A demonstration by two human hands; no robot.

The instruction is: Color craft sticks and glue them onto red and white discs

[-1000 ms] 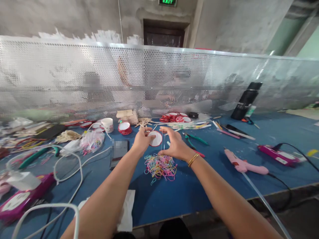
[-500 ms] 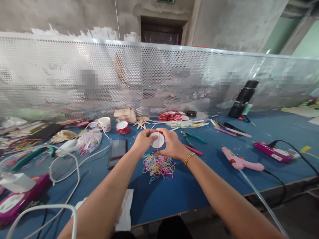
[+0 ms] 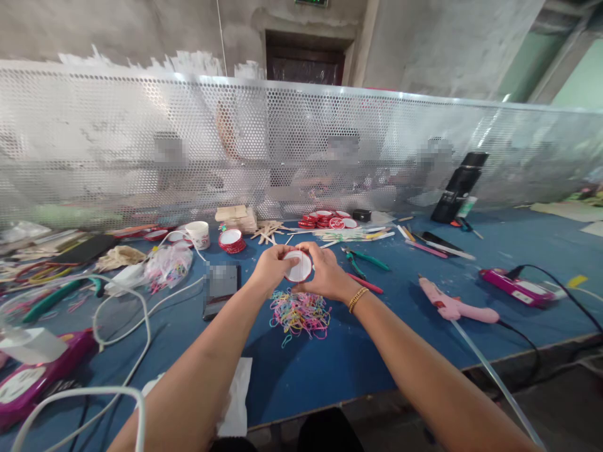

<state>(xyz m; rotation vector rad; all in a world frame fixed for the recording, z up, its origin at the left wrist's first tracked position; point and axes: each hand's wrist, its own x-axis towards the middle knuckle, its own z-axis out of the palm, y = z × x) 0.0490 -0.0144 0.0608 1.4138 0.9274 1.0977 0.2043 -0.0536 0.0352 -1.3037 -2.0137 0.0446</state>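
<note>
Between my two hands is a round white disc with a red rim (image 3: pixel 298 269), held up above the table, with a thin pale line running down its face. My left hand (image 3: pixel 273 267) grips its left side, the thumb lying on the white face. My right hand (image 3: pixel 328 271) holds the right edge, thumb below and fingers above. Just under the disc lies a heap of colourful thin loops (image 3: pixel 301 315). Beyond my right hand are green-handled pliers (image 3: pixel 365 260) and a red-handled tool (image 3: pixel 366 284).
At right lie a pink glue gun (image 3: pixel 455 304) and a magenta box (image 3: pixel 518 289) with a cord. A phone (image 3: pixel 221 290), a paper cup (image 3: pixel 198 235) and white cables are at left. Stacked red-rimmed discs (image 3: pixel 232 242) and wooden sticks (image 3: pixel 268 232) stand before the perforated metal screen (image 3: pixel 301 144).
Both hands and the disc stay almost in place. The disc is turned very slightly, and the thin line no longer shows hanging below it.
</note>
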